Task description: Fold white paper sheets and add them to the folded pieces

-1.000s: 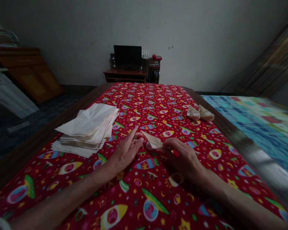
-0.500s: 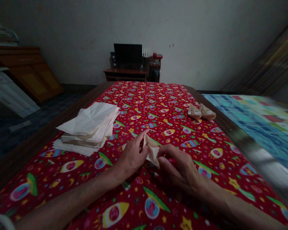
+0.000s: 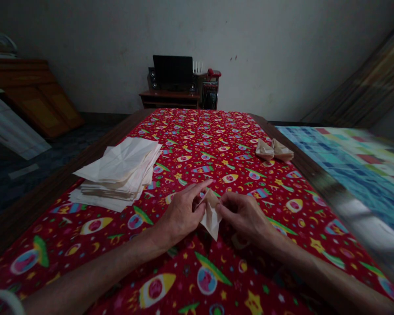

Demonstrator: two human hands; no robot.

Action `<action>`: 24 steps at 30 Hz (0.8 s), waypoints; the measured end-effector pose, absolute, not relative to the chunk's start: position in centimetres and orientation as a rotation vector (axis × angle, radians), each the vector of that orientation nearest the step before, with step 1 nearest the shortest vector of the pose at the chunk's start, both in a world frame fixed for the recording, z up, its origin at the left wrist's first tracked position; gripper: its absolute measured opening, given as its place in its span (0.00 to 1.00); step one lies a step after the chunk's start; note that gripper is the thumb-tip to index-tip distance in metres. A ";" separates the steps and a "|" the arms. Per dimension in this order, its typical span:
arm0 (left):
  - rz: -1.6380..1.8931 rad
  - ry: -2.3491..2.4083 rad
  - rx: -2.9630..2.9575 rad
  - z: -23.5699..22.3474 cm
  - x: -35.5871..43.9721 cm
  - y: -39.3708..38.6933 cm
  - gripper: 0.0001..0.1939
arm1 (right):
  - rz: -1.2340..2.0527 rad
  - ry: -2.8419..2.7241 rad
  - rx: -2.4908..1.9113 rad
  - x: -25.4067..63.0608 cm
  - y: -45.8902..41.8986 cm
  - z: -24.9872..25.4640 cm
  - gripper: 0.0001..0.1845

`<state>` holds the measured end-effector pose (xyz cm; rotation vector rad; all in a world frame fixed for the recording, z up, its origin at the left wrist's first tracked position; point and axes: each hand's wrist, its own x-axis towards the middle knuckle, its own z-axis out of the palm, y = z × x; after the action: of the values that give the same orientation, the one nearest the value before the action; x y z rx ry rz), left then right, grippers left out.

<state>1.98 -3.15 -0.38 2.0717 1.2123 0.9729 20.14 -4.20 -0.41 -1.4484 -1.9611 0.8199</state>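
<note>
Between my two hands is a small piece of folded paper [image 3: 212, 217], cream-coloured, with one pointed corner hanging toward me. My left hand [image 3: 185, 210] pinches its left side between thumb and fingers, the index finger stretched along the top. On the other side, my right hand [image 3: 244, 214] grips the paper's right edge with thumb and bent fingers. To the left lies a stack of creased paper sheets [image 3: 121, 162]. Two folded paper shapes [image 3: 272, 150] sit together at the right edge of the cloth.
A red patterned cloth [image 3: 203, 157] covers the long table with its dark wooden border [image 3: 95, 162]. Beyond the far end stand a monitor [image 3: 173, 73] and speakers on a low desk. A bed with a blue patchwork cover [image 3: 341, 166] is at the right, a wooden cabinet [image 3: 36, 96] at the left.
The folded paper has turned so its point faces down toward me. My right hand has shifted up slightly and holds the edge higher. The camera view has moved a little.
</note>
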 end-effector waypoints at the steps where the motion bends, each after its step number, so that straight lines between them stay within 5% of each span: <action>1: 0.958 1.216 2.054 -0.3 1.9 -3.1 0.30 | 0.815 -1.958 -1.454 20.2 -4.2 -0.5 0.10; 13: 0.777 1.095 1.585 0.1 1.8 -3.1 0.30 | 0.883 -1.885 -1.479 20.1 -4.1 -0.7 0.09; 24: 0.771 0.762 0.972 1.4 1.2 -4.1 0.29 | 1.312 -1.568 -1.368 20.7 -3.4 -1.8 0.10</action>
<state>1.25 -4.10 1.35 0.9718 0.7618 0.7711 20.71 -3.41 -1.77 -1.3680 -1.5684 1.3119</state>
